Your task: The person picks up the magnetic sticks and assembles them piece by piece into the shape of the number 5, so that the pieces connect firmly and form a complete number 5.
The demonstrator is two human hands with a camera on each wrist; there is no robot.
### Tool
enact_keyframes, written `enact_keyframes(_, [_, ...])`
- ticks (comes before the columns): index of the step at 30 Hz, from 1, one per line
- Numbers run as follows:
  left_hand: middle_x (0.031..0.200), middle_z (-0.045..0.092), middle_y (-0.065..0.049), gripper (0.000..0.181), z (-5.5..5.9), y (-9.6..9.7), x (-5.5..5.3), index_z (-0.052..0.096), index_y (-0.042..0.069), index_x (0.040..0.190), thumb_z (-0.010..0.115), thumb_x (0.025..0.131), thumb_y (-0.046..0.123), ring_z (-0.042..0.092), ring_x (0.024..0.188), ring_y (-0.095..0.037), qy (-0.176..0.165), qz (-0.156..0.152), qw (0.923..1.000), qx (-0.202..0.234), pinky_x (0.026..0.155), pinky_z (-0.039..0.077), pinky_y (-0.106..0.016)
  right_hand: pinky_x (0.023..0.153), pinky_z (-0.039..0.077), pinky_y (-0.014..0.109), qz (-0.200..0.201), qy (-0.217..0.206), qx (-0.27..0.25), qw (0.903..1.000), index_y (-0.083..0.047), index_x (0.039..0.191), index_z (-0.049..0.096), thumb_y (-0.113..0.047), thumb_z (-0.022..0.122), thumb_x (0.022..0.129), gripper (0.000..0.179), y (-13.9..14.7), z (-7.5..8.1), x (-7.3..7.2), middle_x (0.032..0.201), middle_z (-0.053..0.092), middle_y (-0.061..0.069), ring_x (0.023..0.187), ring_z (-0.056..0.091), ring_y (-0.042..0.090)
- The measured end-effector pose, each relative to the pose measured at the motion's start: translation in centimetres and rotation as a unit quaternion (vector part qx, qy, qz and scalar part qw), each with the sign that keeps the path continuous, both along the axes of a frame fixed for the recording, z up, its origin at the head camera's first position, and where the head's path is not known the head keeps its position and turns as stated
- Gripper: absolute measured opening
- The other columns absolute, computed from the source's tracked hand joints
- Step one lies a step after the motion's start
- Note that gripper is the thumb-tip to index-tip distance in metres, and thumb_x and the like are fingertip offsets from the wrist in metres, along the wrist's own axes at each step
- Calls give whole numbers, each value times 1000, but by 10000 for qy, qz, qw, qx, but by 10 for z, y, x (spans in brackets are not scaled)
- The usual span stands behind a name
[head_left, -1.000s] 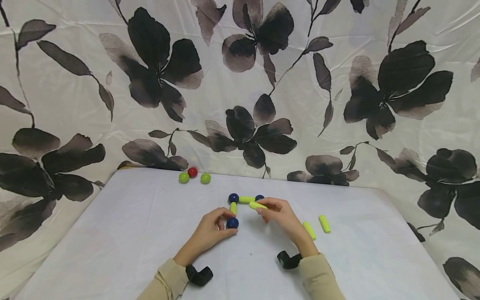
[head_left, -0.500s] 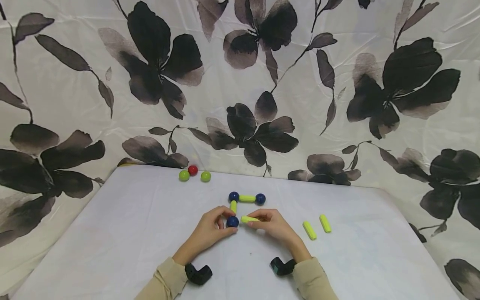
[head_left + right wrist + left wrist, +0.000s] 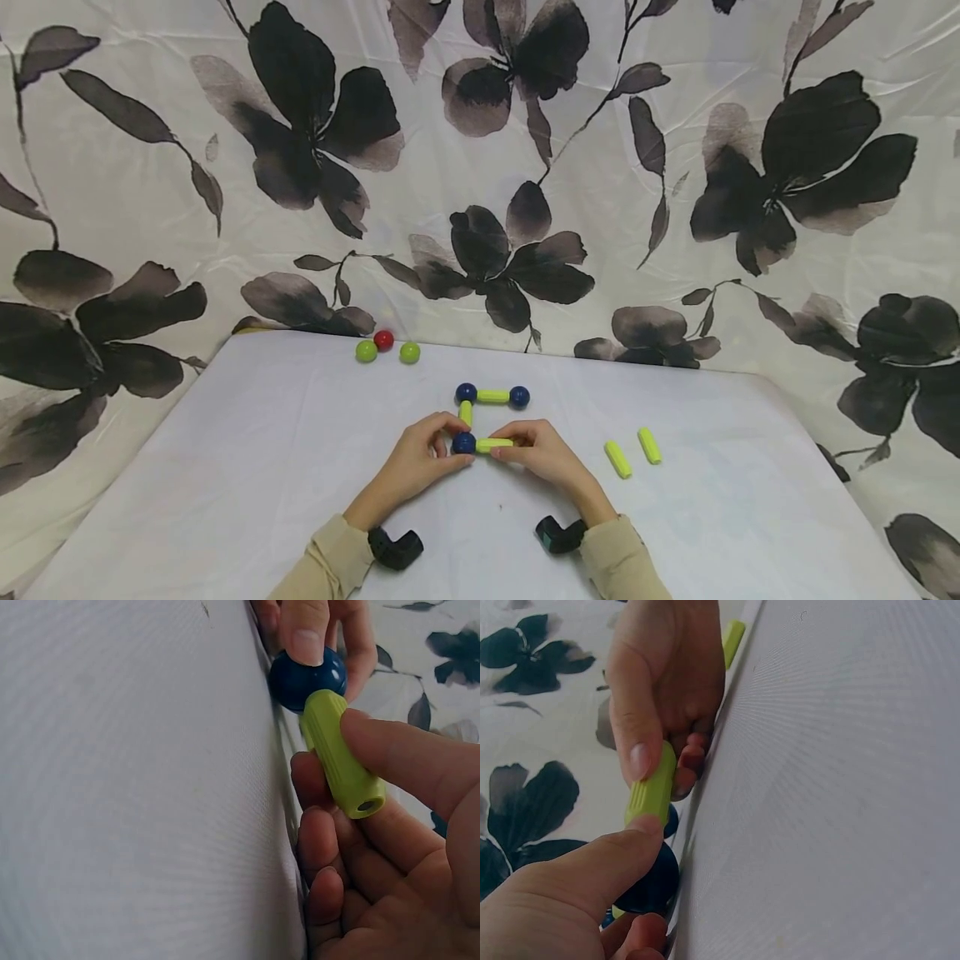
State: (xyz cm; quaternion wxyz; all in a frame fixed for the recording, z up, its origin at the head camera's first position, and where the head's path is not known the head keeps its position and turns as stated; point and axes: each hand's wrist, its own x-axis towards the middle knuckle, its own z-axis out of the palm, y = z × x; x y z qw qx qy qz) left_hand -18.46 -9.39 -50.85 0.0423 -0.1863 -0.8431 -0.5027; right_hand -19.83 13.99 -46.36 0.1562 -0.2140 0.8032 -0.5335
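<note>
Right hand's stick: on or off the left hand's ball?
On: head and right wrist views show the yellow-green stick meeting the blue ball.

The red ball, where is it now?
In the head view, the red ball lies left of centre near the far edge of the table, behind two green balls.

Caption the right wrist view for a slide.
The right hand pinches a yellow-green rod, its end against a dark blue ball held by the left hand.

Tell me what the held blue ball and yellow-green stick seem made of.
Blue ball: glossy, with small bright highlights; coated metal or plastic, unclear which. Yellow-green stick: probably moulded plastic, satin, judging by its ribbed sides and soft sheen.
</note>
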Motion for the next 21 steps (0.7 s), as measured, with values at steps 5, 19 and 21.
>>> enact_keyframes(5, [85,58,7,34,-2,-1,-1,67,20,109,85,80,20,49,65,-10,78,-18,10000,39,56,41,-23,61,36,21,-108,135,4,9998,6,107,72,-5,71,90,20,-3,3,3,89,63,8,71,46,14])
enact_keyframes(19, [86,58,7,33,5,2,-1,68,21,104,86,77,19,49,65,-11,-20,85,10000,5,58,40,-23,58,37,22,-224,505,225,9982,-4,105,75,-14,74,89,19,1,-20,-9,83,61,1,66,47,11])
enact_keyframes(21, [86,58,7,33,5,2,-1,68,21,104,86,77,19,48,65,-11,-19,99,9999,-5,58,40,-23,57,37,21,-224,524,253,9981,-3,105,75,-14,74,89,19,1,-20,-9,83,61,1,65,47,10])
